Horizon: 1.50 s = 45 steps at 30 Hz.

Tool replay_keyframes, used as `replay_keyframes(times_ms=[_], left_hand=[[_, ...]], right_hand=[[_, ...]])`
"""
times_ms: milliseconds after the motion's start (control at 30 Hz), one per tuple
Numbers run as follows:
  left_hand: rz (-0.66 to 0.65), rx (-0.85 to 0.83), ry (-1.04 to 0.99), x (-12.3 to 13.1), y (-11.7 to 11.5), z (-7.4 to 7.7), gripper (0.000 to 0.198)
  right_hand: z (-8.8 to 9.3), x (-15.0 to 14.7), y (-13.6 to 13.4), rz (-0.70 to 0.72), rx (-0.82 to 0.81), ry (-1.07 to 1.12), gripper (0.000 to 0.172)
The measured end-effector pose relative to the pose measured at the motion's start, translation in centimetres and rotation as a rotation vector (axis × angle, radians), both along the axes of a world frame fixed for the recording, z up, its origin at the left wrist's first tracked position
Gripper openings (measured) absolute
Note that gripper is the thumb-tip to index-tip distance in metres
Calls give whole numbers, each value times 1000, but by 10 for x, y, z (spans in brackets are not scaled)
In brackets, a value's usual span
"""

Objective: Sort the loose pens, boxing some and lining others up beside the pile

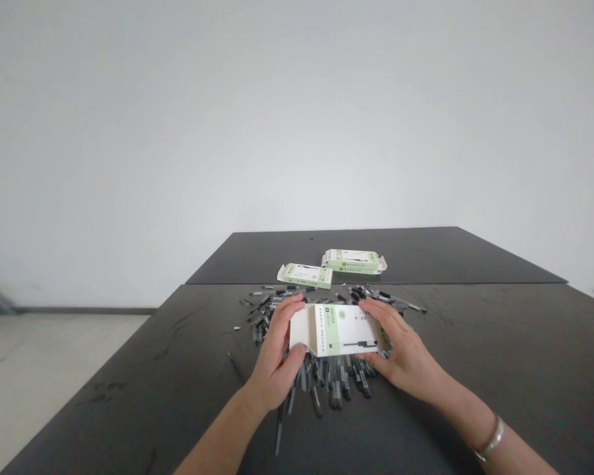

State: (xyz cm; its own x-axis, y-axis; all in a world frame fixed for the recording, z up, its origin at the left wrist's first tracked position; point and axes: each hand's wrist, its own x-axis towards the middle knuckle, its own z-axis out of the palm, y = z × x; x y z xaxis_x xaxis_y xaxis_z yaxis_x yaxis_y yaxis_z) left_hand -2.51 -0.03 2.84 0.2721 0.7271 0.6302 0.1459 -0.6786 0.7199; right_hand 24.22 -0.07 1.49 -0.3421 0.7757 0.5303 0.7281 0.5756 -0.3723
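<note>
White-and-green cardboard box [349, 330], black pen print [360, 344] across it, end flap [301, 328] out! Fingers [283, 316] of left hand [272, 369] and right hand [406, 356] pinch its ends, slim dark pens [336, 396] beneath.

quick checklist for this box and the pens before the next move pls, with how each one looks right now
1. Both hands on the box: ok. The left hand and right hand hold the green-and-white box at opposite ends.
2. Flap folded out at the left hand's end: ok. The white flap sticks out there.
3. Box contents: cannot tell. Its inside is hidden.
4. Space under the box free of pens: not ok. Loose pens lie scattered on the dark table.
5. Other boxes away from the hands: ok. A single box and stacked boxes lie farther back.
</note>
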Motion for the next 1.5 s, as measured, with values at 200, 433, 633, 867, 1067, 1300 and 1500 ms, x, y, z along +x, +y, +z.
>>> replay_keyframes(times_ms=[200,433,633,867,1067,1300,1500], left_hand=[[114,130,97,0,-1,0,58],[196,161,154,0,1,-5,50],[268,185,153,4,7,-9,41],[314,156,89,8,11,-14,32],[348,135,95,10,11,-18,28],[322,51,81,10,7,-18,33],[199,-277,-382,15,7,-22,50]], right_hand=[[6,-1,-4,8,33,-4,70],[6,-2,-5,1,71,-7,69],[5,-3,-4,-12,88,-21,69],[4,-6,-3,-25,111,-34,69],[0,-7,-2,-46,110,-48,68],[-1,-7,-1,-45,138,-56,67],[0,-7,-2,-42,141,-59,69]])
